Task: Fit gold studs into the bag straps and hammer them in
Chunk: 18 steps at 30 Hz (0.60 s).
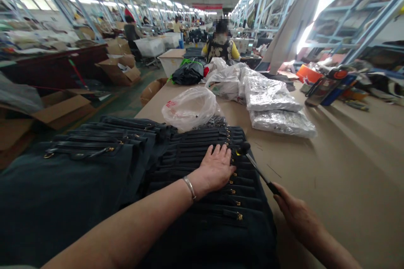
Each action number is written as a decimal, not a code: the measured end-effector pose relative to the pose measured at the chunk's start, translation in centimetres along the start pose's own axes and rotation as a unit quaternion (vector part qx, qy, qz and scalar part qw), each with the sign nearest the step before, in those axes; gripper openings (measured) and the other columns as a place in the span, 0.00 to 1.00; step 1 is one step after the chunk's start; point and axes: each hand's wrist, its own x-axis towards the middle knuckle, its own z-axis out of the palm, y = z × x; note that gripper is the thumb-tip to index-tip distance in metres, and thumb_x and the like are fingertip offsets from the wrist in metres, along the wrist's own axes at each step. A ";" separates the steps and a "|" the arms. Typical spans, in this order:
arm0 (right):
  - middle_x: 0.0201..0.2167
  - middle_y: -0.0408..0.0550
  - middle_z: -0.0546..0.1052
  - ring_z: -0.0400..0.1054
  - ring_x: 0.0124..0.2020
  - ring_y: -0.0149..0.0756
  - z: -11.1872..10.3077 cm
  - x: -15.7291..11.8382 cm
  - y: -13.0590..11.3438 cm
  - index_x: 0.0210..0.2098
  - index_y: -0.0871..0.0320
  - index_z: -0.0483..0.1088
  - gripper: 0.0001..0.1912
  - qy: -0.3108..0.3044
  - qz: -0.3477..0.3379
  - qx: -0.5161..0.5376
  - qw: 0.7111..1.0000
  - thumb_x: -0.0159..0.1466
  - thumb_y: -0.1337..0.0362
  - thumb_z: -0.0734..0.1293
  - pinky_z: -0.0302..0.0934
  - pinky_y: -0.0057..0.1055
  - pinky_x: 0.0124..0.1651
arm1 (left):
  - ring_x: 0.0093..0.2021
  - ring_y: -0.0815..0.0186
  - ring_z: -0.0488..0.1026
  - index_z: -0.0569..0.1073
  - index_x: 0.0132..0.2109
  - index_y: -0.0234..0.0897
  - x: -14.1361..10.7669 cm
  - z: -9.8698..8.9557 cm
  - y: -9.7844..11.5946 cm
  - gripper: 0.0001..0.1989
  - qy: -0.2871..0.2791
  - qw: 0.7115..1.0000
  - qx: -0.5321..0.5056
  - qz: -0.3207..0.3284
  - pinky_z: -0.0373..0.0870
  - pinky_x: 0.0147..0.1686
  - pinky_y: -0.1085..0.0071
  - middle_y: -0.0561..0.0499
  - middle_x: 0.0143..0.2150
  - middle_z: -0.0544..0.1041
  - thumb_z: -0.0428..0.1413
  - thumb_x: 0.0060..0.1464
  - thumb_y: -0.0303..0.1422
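Note:
My left hand (217, 167) lies flat, fingers apart, on a row of overlapping dark fabric pieces (189, 151) with gold zipper pulls (239, 216) along their right side. The fingers of my right hand (292, 206) are wrapped round the black handle of a small hammer (257, 169). Its dark round head is just right of my left hand, over the right edge of the pieces. Another pile of dark fabric pieces (78, 176) with zippers spreads out on the left.
Beyond the fabric, an open clear plastic bag (189, 109) and plastic-wrapped packs (271, 96) lie on the brown table (347, 168). A bottle (325, 88) stands at the right. A person (221, 46) sits past the table's far end. Cardboard boxes (59, 109) stand at left.

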 end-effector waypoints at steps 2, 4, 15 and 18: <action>0.34 0.54 0.80 0.76 0.35 0.47 0.5 0.2 0.4 0.59 0.57 0.63 0.28 -0.018 0.010 -0.015 1.000 0.67 0.54 0.48 0.65 0.37 0.34 | 0.67 0.49 0.47 0.55 0.66 0.28 -1.6 0.8 0.4 0.31 -0.019 1.000 0.005 -0.016 0.45 0.64 0.50 0.38 0.69 0.50 0.39 0.63 0.44; 0.36 0.54 0.80 0.76 0.36 0.46 0.4 0.3 0.4 0.58 0.58 0.63 0.27 -0.019 0.007 -0.013 1.000 0.67 0.54 0.48 0.66 0.37 0.35 | 0.68 0.50 0.45 0.54 0.66 0.28 -2.3 1.5 0.3 0.30 -0.018 0.999 0.009 -0.029 0.45 0.64 0.50 0.39 0.69 0.48 0.38 0.63 0.43; 0.34 0.53 0.80 0.76 0.32 0.42 -0.7 1.9 -2.5 0.57 0.58 0.63 0.23 0.041 -0.091 -0.009 0.995 0.68 0.57 0.50 0.66 0.31 0.30 | 0.67 0.51 0.50 0.57 0.65 0.29 -2.2 3.0 0.0 0.29 0.046 0.998 0.022 -0.040 0.47 0.64 0.53 0.40 0.68 0.53 0.40 0.62 0.41; 0.31 0.50 0.80 0.76 0.30 0.43 -0.8 2.3 -2.2 0.55 0.55 0.64 0.22 0.006 -0.078 -0.046 0.996 0.68 0.57 0.50 0.64 0.32 0.27 | 0.66 0.51 0.51 0.57 0.65 0.30 -2.1 2.8 0.0 0.29 0.039 0.998 0.015 -0.045 0.47 0.64 0.53 0.40 0.68 0.54 0.41 0.61 0.41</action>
